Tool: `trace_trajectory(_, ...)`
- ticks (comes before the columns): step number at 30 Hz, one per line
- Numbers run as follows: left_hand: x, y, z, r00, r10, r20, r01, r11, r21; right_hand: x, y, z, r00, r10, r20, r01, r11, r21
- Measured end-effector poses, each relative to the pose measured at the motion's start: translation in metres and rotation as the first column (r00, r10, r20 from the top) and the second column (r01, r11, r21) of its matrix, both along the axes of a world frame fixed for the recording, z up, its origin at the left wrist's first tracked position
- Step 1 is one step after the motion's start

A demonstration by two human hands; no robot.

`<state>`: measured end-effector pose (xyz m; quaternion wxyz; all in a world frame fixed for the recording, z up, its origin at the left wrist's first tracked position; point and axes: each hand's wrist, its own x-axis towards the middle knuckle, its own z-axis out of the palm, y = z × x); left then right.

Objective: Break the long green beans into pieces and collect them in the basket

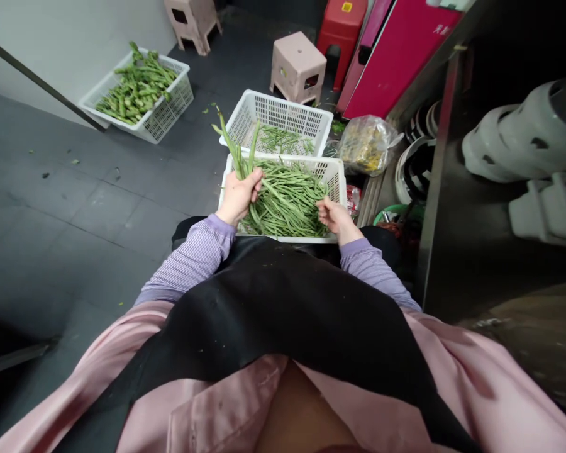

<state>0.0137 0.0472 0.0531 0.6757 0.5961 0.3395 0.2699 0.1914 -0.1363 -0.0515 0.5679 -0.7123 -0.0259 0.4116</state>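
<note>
My left hand (pixel 240 192) is closed around a small bunch of green beans (pixel 238 151), their tips sticking up past the thumb. It is over the left side of a white plastic basket (pixel 338 182) heaped with long green beans (pixel 290 204). At the basket's right side, my right hand (pixel 332 215) is closed in a pinch right by the heap. What its fingertips grip is too small to make out. Just beyond stands a second white basket (pixel 283 107), with a thin layer of beans (pixel 279 138) on its bottom.
A third white basket (pixel 170 113) of thick green stalks (pixel 139 88) stands on the floor by the wall. Pale stools (pixel 298 63) and a red stool (pixel 342 31) are farther back. To the right are a tied plastic bag (pixel 370 145) and a metal shelf (pixel 436 189) with grey tableware (pixel 528 132).
</note>
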Motion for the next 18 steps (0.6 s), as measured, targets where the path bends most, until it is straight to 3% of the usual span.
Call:
trace_trajectory(2, 0.0, 0.009, 0.001, 0.999, -0.035, 0.033, 0.038, 0.996, -0.079, -0.001, 0.0, 0.003, 0.958, 0.109, 0.264, -0.098, 0.994, -0.054)
trace_trajectory(4, 0.002, 0.01, 0.001, 0.996, -0.074, 0.05, 0.08, 0.988, -0.133, -0.009, 0.006, 0.01, 0.896, 0.194, 0.401, -0.178, 0.981, -0.077)
trace_trajectory(5, 0.003, 0.009, -0.001, 0.994, -0.092, 0.05, 0.099, 0.983, -0.155, -0.016, 0.01, 0.015, 0.896, 0.246, 0.371, -0.247, 0.968, -0.045)
trace_trajectory(7, 0.006, 0.005, -0.005, 0.992, -0.123, 0.04, 0.128, 0.973, -0.192, -0.029, 0.017, 0.027, 0.894, 0.426, 0.137, -0.441, 0.892, 0.1)
trace_trajectory(9, 0.008, 0.001, -0.01, 0.99, -0.139, 0.032, 0.143, 0.966, -0.217, -0.042, 0.02, 0.04, 0.785, 0.605, -0.132, -0.555, 0.783, 0.282)
trace_trajectory(10, 0.009, 0.0, -0.011, 0.99, -0.138, 0.035, 0.143, 0.964, -0.226, -0.048, 0.02, 0.045, 0.732, 0.646, -0.217, -0.56, 0.751, 0.35)
trace_trajectory(12, 0.01, 0.002, -0.014, 0.991, -0.119, 0.054, 0.129, 0.964, -0.233, -0.057, 0.018, 0.054, 0.705, 0.645, -0.294, -0.508, 0.749, 0.426)
trace_trajectory(18, 0.005, 0.009, -0.017, 0.997, -0.062, 0.052, 0.069, 0.984, -0.163, -0.068, 0.016, 0.06, 0.82, 0.409, -0.4, -0.211, 0.867, 0.452)
